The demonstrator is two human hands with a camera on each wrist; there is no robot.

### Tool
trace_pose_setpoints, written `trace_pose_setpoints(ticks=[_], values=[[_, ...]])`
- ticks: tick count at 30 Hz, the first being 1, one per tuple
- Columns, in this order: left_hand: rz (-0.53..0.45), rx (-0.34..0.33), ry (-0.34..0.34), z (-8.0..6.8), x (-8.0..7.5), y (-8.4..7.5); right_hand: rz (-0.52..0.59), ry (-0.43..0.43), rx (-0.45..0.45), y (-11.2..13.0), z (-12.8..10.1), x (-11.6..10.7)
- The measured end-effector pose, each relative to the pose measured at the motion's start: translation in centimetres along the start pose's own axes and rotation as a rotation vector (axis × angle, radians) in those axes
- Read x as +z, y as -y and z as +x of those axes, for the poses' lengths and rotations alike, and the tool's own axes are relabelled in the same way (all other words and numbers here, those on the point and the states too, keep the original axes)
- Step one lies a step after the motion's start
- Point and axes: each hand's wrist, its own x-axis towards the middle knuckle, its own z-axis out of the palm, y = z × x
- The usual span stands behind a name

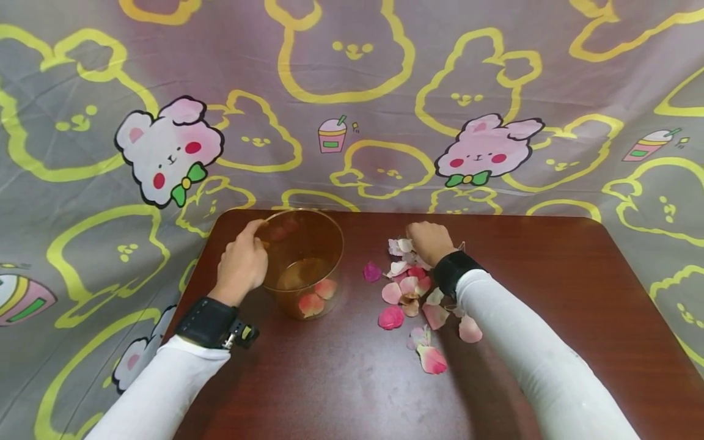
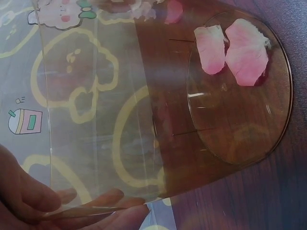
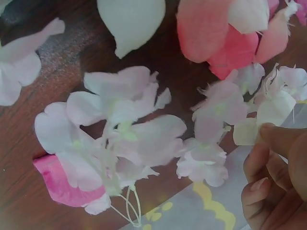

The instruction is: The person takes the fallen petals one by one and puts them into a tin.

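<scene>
A clear amber plastic cup [image 1: 305, 256] stands on the dark wooden table [image 1: 341, 379]. My left hand [image 1: 257, 237] grips its near-left rim, thumb inside the wall and fingers outside [image 2: 33, 199]. Two pink petals [image 2: 232, 48] lie on the cup's bottom. To the right a loose pile of pink and white petals [image 1: 409, 287] is spread on the table. My right hand [image 1: 416, 235] is curled over the pile's far end. In the right wrist view its fingertips [image 3: 263, 143] pinch a pale cream petal [image 3: 245, 132] beside a cluster of whitish petals [image 3: 124, 129].
A grey cloth printed with yellow and pink rabbits [image 1: 352, 110] hangs behind and around the table. A single magenta petal [image 1: 371, 272] lies between cup and pile. More petals trail toward the front [image 1: 431, 359]. Both wrists wear black straps.
</scene>
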Motion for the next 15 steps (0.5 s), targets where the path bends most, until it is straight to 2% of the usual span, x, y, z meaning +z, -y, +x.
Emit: trace_pose_setpoints(ticks=[8, 15], values=[[-0.004, 0.003, 0.005, -0.2, 0.1, 0.1, -0.017, -0.033, 0.013, 0.5, 0.4, -0.9], [0.005, 0.011, -0.010, -0.2, 0.0, 0.0, -0.014, -0.103, 0.028, 0.8, 0.9, -2.0]])
